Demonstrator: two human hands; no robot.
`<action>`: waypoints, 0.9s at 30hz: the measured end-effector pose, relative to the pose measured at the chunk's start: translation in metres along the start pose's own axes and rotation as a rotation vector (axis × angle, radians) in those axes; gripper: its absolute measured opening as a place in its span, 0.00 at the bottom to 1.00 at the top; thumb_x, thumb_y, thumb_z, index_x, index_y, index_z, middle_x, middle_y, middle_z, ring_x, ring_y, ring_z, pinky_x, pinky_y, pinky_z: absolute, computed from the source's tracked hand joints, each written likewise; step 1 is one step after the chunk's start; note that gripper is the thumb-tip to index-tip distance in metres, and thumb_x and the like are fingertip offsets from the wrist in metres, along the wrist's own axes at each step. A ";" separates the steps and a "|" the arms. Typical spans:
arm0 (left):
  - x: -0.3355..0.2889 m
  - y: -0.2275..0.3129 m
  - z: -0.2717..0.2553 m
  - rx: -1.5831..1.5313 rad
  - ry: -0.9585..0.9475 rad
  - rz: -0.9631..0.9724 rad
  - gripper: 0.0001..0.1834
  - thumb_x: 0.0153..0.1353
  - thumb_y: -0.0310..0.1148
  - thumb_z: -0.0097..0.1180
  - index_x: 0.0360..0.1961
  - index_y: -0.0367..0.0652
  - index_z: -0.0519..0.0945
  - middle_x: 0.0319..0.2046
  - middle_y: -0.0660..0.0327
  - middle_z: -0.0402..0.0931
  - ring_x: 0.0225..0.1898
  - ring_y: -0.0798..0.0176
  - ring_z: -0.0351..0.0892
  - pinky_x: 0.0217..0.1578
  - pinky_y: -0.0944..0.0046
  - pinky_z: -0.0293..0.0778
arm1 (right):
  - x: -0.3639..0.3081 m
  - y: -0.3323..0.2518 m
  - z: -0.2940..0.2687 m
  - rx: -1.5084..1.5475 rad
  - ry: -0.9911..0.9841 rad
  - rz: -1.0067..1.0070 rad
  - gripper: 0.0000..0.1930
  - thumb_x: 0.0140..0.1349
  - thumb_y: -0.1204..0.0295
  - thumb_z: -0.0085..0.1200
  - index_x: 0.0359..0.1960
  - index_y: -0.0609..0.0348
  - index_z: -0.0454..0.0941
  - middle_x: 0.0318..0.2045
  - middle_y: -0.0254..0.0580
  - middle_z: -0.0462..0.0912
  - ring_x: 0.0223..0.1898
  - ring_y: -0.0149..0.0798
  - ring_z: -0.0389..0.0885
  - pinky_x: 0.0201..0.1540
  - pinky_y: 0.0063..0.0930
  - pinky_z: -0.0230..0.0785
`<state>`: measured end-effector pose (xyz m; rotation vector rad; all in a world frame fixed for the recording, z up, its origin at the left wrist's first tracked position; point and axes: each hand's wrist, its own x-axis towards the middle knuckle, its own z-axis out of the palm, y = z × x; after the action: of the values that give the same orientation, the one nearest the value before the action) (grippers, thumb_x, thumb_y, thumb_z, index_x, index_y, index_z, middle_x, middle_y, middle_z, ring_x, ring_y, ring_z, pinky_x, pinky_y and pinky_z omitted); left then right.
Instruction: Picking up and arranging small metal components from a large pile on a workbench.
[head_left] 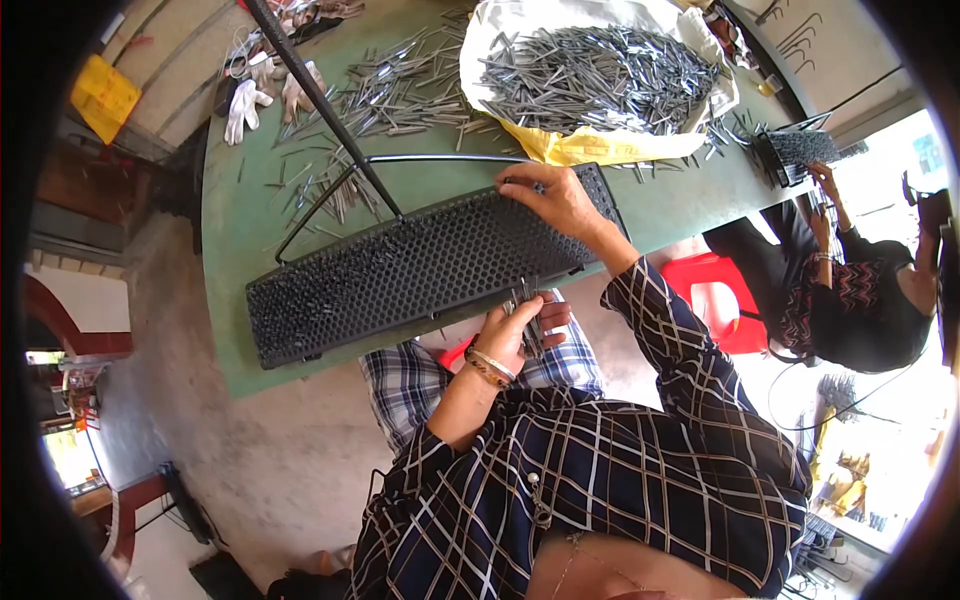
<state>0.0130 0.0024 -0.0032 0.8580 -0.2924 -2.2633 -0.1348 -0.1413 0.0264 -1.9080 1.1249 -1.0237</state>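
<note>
A long black rack full of small round holes (430,268) lies tilted across the near edge of the green table (228,230). Thin grey rods fill the holes at its left end; most holes toward the right look bare. Below the rack's near edge, my left hand (520,325) is closed around a small bunch of slim grey metal rods (533,350). My right hand (560,203) is over the right part of the rack, its thumb and fingertips pinched together at the far side. Whatever sits between those fingertips is too small to make out.
A white and yellow sack (610,148) holds a heap of metal rods (610,80) behind the rack. Loose rods (400,90) and white gloves (245,108) lie farther left. A black pole (320,100) rises at the rack's back. Another person (860,300) works at right, near a red stool (715,295).
</note>
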 end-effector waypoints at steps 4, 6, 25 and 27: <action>-0.002 0.000 -0.002 -0.010 -0.006 -0.008 0.11 0.65 0.33 0.45 0.43 0.40 0.74 0.41 0.53 0.78 0.42 0.60 0.80 0.36 0.61 0.79 | 0.002 -0.003 0.002 -0.016 -0.046 0.060 0.10 0.57 0.71 0.57 0.40 0.60 0.79 0.33 0.37 0.82 0.33 0.29 0.78 0.40 0.24 0.70; -0.002 0.000 -0.002 -0.009 -0.003 -0.005 0.11 0.65 0.33 0.45 0.43 0.40 0.74 0.41 0.53 0.78 0.42 0.60 0.80 0.36 0.61 0.79 | 0.003 -0.001 0.003 -0.020 -0.053 0.057 0.10 0.57 0.71 0.57 0.40 0.60 0.79 0.33 0.37 0.82 0.34 0.29 0.78 0.40 0.24 0.70; 0.000 -0.003 0.000 -0.025 -0.010 -0.015 0.11 0.65 0.33 0.46 0.43 0.39 0.73 0.39 0.53 0.79 0.41 0.59 0.81 0.34 0.62 0.80 | 0.006 0.008 0.000 -0.144 -0.102 -0.152 0.11 0.56 0.71 0.57 0.39 0.61 0.78 0.34 0.44 0.81 0.36 0.40 0.79 0.41 0.29 0.70; 0.000 -0.003 0.001 -0.024 -0.006 -0.016 0.11 0.65 0.33 0.46 0.44 0.39 0.73 0.40 0.52 0.79 0.41 0.59 0.80 0.34 0.62 0.80 | 0.005 0.008 0.000 -0.178 -0.099 -0.186 0.10 0.56 0.71 0.57 0.39 0.61 0.79 0.34 0.44 0.81 0.37 0.42 0.79 0.41 0.30 0.70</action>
<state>0.0110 0.0048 -0.0039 0.8444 -0.2619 -2.2796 -0.1360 -0.1486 0.0205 -2.2146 1.0260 -0.9415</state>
